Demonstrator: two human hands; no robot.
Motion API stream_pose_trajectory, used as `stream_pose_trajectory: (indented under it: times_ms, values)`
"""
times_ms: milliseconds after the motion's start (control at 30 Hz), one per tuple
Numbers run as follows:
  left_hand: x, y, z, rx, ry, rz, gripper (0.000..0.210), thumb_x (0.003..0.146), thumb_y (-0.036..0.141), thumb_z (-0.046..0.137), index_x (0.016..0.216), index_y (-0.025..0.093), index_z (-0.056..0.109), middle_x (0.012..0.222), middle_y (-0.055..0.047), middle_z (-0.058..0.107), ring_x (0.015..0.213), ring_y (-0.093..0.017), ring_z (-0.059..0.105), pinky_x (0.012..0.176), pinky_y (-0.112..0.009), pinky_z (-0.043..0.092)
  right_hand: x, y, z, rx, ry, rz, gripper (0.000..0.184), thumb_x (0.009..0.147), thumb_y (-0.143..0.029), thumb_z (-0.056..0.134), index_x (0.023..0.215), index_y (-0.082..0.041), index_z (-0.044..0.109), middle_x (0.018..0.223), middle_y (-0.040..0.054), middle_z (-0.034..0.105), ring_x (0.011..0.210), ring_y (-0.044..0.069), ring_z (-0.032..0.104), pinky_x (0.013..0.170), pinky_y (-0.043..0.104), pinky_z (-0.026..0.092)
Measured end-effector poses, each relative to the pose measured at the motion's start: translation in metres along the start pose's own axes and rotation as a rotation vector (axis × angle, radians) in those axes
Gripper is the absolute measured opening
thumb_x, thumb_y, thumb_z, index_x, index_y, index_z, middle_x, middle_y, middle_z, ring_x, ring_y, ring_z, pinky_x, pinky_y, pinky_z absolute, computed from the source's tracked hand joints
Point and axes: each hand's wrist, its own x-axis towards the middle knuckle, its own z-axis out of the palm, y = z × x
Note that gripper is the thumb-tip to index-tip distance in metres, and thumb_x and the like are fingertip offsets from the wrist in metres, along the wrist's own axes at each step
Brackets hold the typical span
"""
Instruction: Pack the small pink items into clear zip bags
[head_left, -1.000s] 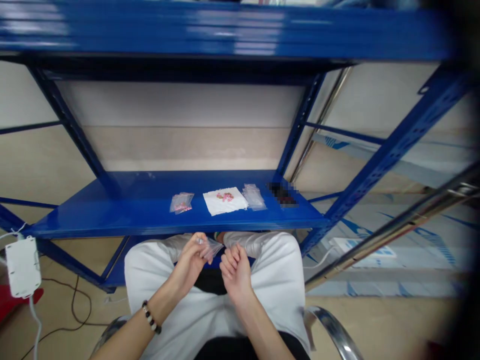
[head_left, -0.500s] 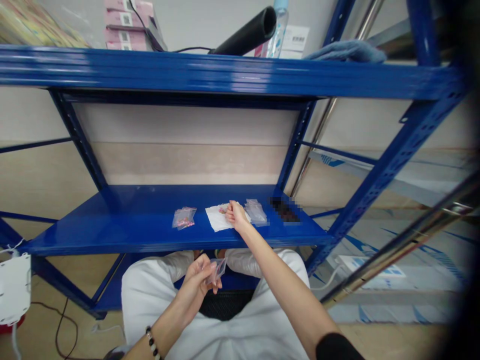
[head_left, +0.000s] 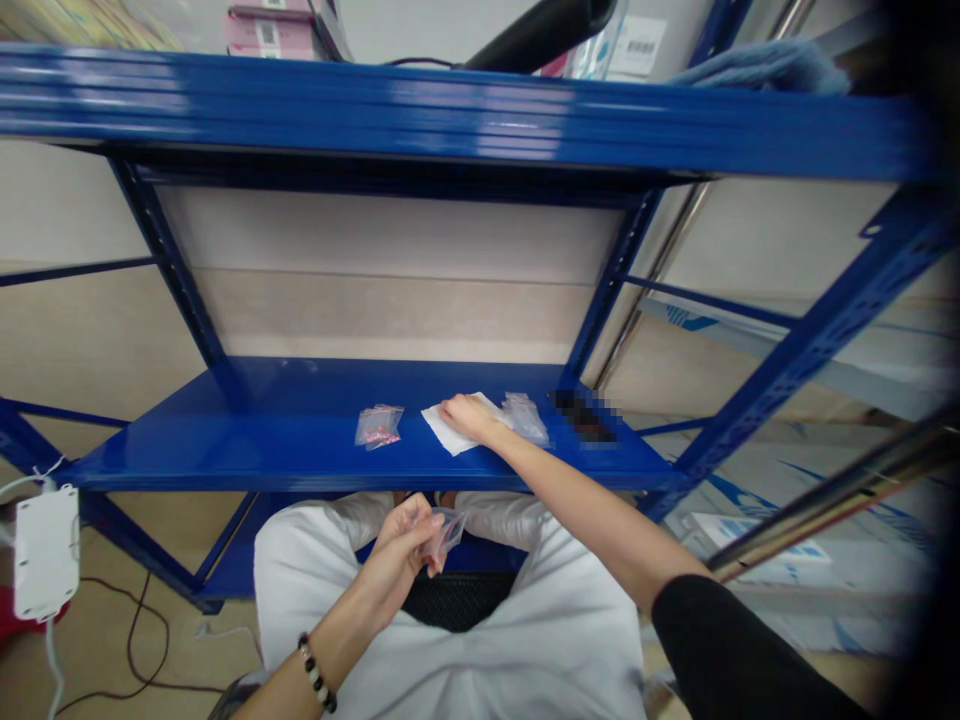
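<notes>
My left hand [head_left: 409, 537] is closed on a small clear zip bag [head_left: 450, 533], held above my lap in front of the shelf edge. My right hand [head_left: 465, 416] rests over a white paper sheet [head_left: 450, 436] on the blue shelf, its fingers curled downward. What lies under those fingertips is hidden. Left of the sheet lie clear zip bags [head_left: 378, 427] with small pink and orange pieces inside. A stack of flat clear zip bags [head_left: 527, 418] lies just right of the sheet, close to my right wrist.
A dark pixelated object [head_left: 585, 416] is at the shelf's right end. The upper blue beam [head_left: 375, 105] crosses in front, with a black tube [head_left: 540, 35] and a blue cloth [head_left: 772, 68] above it. A white power strip [head_left: 46, 553] hangs at the left.
My right hand has turned palm down and lowered over the paper, covering the small pinkish pieces seen there before. The left hand still holds the bag. The view has shifted slightly.
</notes>
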Motion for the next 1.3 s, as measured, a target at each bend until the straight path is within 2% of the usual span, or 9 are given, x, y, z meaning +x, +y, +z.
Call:
stream_pose_trajectory:
  times_ms: [133, 333, 533, 633, 733, 900, 1133, 1233, 1300]
  values:
    - [0.002, 0.0, -0.001, 0.011, 0.012, -0.019, 0.041, 0.081, 0.039, 0.073, 0.074, 0.021, 0.037, 0.051, 0.005, 0.052, 0.045, -0.009, 0.048, 0.043, -0.019, 0.032, -0.006, -0.001, -0.003, 0.0, 0.031, -0.069, 0.03, 0.099, -0.03, 0.044, 0.099, -0.014, 0.069, 0.104, 0.017, 0.072, 0.098, 0.025, 0.068, 0.087, 0.031, 0.045]
    - [0.001, -0.001, -0.001, 0.017, 0.027, -0.025, 0.044, 0.078, 0.041, 0.075, 0.073, 0.022, 0.037, 0.051, 0.005, 0.051, 0.044, -0.009, 0.047, 0.042, -0.019, 0.031, -0.01, -0.001, -0.009, 0.109, 0.118, -0.117, 0.02, 0.094, -0.026, 0.055, 0.082, -0.017, 0.069, 0.092, 0.0106, 0.072, 0.081, 0.019, 0.065, 0.076, 0.026, 0.043]
    - [-0.001, 0.001, 0.0, 0.007, 0.045, -0.024, 0.04, 0.08, 0.039, 0.073, 0.074, 0.021, 0.038, 0.053, 0.006, 0.051, 0.044, -0.008, 0.048, 0.043, -0.019, 0.031, -0.016, 0.008, -0.026, 0.271, 0.225, -0.098, 0.039, 0.101, -0.028, 0.039, 0.075, -0.018, 0.066, 0.076, 0.0063, 0.068, 0.069, 0.015, 0.059, 0.073, 0.026, 0.041]
    - [-0.001, 0.004, -0.001, -0.012, 0.036, -0.004, 0.038, 0.082, 0.036, 0.072, 0.074, 0.021, 0.038, 0.055, 0.006, 0.051, 0.046, -0.009, 0.051, 0.046, -0.019, 0.035, -0.038, 0.017, -0.026, 0.322, 0.279, -0.112, 0.036, 0.101, -0.026, 0.037, 0.082, -0.017, 0.067, 0.083, 0.0072, 0.068, 0.076, 0.017, 0.06, 0.078, 0.028, 0.042]
    - [-0.001, 0.006, -0.002, -0.022, 0.027, 0.0, 0.036, 0.084, 0.033, 0.07, 0.074, 0.02, 0.037, 0.056, 0.005, 0.052, 0.049, -0.009, 0.053, 0.048, -0.02, 0.037, -0.074, 0.025, -0.017, 0.304, 0.277, -0.208, 0.025, 0.093, -0.013, 0.044, 0.099, -0.015, 0.069, 0.103, 0.0104, 0.067, 0.097, 0.02, 0.059, 0.091, 0.032, 0.042]
    - [-0.005, 0.009, -0.002, -0.012, -0.001, -0.004, 0.034, 0.086, 0.032, 0.068, 0.075, 0.021, 0.038, 0.057, 0.005, 0.052, 0.048, -0.01, 0.052, 0.047, -0.02, 0.036, -0.122, 0.024, -0.005, 0.156, 0.198, -0.213, 0.043, 0.085, -0.002, 0.044, 0.122, -0.014, 0.062, 0.116, 0.0118, 0.06, 0.11, 0.021, 0.054, 0.098, 0.034, 0.04]
    - [-0.007, 0.004, 0.0, -0.046, 0.042, -0.004, 0.036, 0.082, 0.033, 0.073, 0.073, 0.02, 0.04, 0.056, 0.006, 0.048, 0.046, -0.008, 0.051, 0.045, -0.019, 0.036, -0.127, -0.013, -0.006, -0.026, 0.174, -0.12, 0.032, 0.09, -0.012, 0.049, 0.118, -0.015, 0.064, 0.112, 0.0139, 0.058, 0.109, 0.026, 0.051, 0.094, 0.037, 0.041]
    - [-0.007, 0.005, 0.0, -0.045, 0.074, 0.027, 0.027, 0.081, 0.033, 0.074, 0.087, 0.019, 0.053, 0.057, 0.006, 0.052, 0.046, -0.009, 0.053, 0.045, -0.019, 0.039, -0.12, -0.027, -0.005, -0.019, 0.173, -0.098, 0.028, 0.09, -0.013, 0.049, 0.112, -0.014, 0.067, 0.11, 0.0154, 0.06, 0.109, 0.028, 0.052, 0.093, 0.039, 0.041]
    - [-0.007, 0.008, 0.0, -0.012, 0.093, 0.042, 0.044, 0.081, 0.034, 0.075, 0.117, 0.02, 0.056, 0.061, 0.003, 0.06, 0.049, -0.012, 0.059, 0.046, -0.02, 0.042, -0.117, -0.034, -0.006, 0.121, 0.226, -0.089, 0.028, 0.09, -0.012, 0.048, 0.108, -0.015, 0.069, 0.109, 0.0141, 0.062, 0.11, 0.026, 0.053, 0.096, 0.038, 0.04]
